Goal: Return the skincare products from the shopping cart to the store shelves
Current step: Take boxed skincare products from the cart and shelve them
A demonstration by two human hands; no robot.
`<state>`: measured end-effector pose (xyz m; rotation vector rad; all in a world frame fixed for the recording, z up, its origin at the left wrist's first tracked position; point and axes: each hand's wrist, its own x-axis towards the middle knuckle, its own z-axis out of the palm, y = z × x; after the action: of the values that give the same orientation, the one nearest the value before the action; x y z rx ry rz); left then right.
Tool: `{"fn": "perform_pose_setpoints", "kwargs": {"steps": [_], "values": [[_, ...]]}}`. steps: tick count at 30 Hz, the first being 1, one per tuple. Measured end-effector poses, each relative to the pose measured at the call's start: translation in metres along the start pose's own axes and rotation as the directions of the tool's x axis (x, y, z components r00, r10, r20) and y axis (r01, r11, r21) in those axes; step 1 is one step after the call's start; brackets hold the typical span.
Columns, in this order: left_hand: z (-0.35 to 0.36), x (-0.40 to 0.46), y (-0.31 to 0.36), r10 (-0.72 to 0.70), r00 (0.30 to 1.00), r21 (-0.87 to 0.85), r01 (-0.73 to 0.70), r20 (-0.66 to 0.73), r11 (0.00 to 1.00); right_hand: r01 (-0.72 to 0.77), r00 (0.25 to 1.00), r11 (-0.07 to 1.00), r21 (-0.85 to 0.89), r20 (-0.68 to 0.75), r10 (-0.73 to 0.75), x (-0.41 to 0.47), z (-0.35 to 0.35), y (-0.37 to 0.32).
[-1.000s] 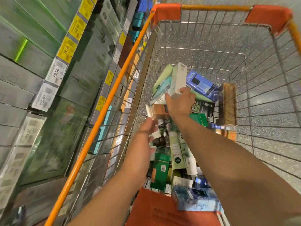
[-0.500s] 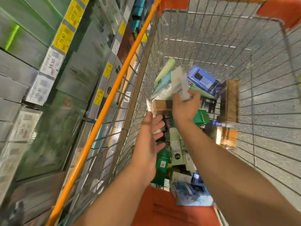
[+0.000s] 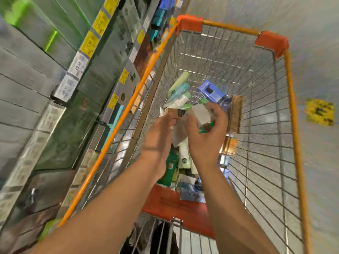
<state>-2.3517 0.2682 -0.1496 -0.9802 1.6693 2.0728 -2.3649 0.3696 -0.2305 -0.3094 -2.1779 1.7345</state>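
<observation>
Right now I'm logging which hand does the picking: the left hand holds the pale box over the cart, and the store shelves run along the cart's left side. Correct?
Not quite. The head view shows the right hand gripping the pale box over the cart; the left hand is only beside it. The store shelves do run along the cart's left side.

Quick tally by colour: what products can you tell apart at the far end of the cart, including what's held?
Pale green tube: 1
Teal box: 1
Blue box: 1
Brown box: 1
Tan box: 1
White box, gripped by the right hand: 1
Total: 6 that can be told apart. The pile under the arms is too blurred to count.
</observation>
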Motion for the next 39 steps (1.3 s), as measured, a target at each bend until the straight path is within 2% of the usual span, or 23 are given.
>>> {"fn": "perform_pose_setpoints", "kwargs": {"steps": [5, 8, 9, 11, 13, 19, 21, 27, 30, 34, 39], "values": [[-0.008, -0.053, 0.027, 0.176, 0.972, 0.053, -0.187, 0.158, 0.981, 0.097, 0.974, 0.994, -0.054, 0.208, -0.084, -0.004, -0.015, -0.066], [-0.023, -0.082, 0.044, 0.229, 0.961, 0.029, -0.235, 0.153, 0.971, 0.079, 0.964, 0.997, 0.021, 0.253, -0.081, -0.010, -0.018, -0.112], [-0.030, -0.092, 0.049, 0.250, 0.954, 0.067, -0.264, 0.165, 0.962, 0.074, 0.963, 0.996, 0.056, 0.256, -0.086, -0.014, -0.019, -0.127], [-0.045, -0.109, 0.057, 0.366, 0.913, 0.281, -0.404, 0.181, 0.871, 0.079, 0.955, 0.991, 0.104, 0.277, -0.105, -0.023, -0.020, -0.155], [-0.067, -0.133, 0.068, 0.427, 0.881, 0.345, -0.473, 0.204, 0.811, 0.103, 0.936, 0.986, 0.128, 0.322, -0.139, -0.037, -0.019, -0.188], [-0.137, -0.221, 0.096, 0.476, 0.859, 0.206, -0.509, 0.190, 0.836, 0.102, 0.886, 0.976, 0.191, 0.428, -0.177, -0.099, -0.006, -0.274], [-0.165, -0.251, 0.102, 0.491, 0.855, 0.122, -0.512, 0.165, 0.851, 0.139, 0.854, 0.965, 0.221, 0.466, -0.230, -0.124, 0.001, -0.302], [-0.249, -0.331, 0.111, 0.560, 0.828, -0.063, -0.558, 0.017, 0.827, 0.076, 0.744, 0.929, 0.362, 0.600, -0.295, -0.199, 0.028, -0.365], [-0.293, -0.371, 0.114, 0.613, 0.786, -0.092, -0.619, -0.081, 0.780, 0.093, 0.673, 0.909, 0.406, 0.647, -0.358, -0.235, 0.045, -0.395], [-0.348, -0.428, 0.114, 0.677, 0.719, -0.062, -0.692, -0.159, 0.720, 0.134, 0.491, 0.862, 0.489, 0.723, -0.487, -0.280, 0.065, -0.440], [-0.402, -0.495, 0.104, 0.726, 0.641, -0.052, -0.757, -0.249, 0.651, 0.196, 0.294, 0.787, 0.585, 0.731, -0.616, -0.332, 0.084, -0.496]]}}
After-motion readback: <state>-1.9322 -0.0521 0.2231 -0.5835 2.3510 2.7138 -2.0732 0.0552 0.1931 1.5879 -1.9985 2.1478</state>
